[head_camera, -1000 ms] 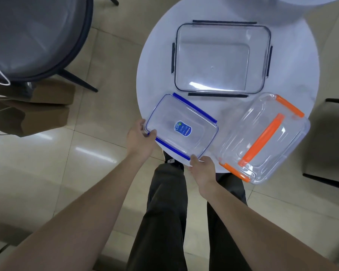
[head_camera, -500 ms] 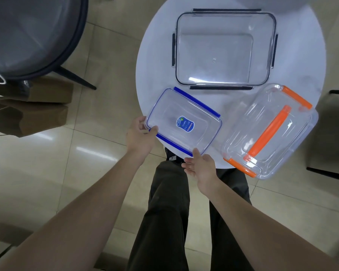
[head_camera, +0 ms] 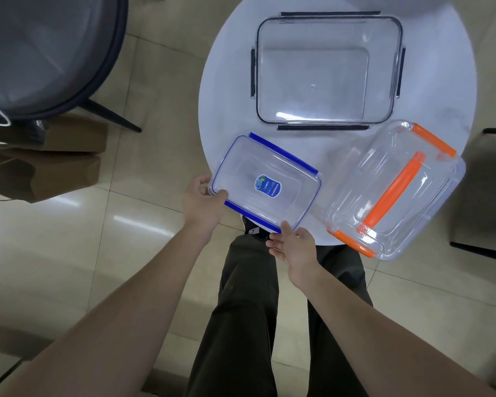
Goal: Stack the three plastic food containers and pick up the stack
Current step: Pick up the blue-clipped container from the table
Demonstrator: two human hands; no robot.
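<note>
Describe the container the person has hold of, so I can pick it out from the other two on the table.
On the round white table, look at the near-left edge, closest to the person. The blue-trimmed container sits there, partly over the rim, with the left hand gripping its corner and the right hand at its near edge. It is the smallest, with blue clips and an oval blue label; the others have orange or dark clips.

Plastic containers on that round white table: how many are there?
3. The clear plastic container with blue clips sits at the near left edge, gripped by the left hand. The clear one with orange clips is near right. The largest, dark-clipped one is farthest back. None appear hidden.
</note>
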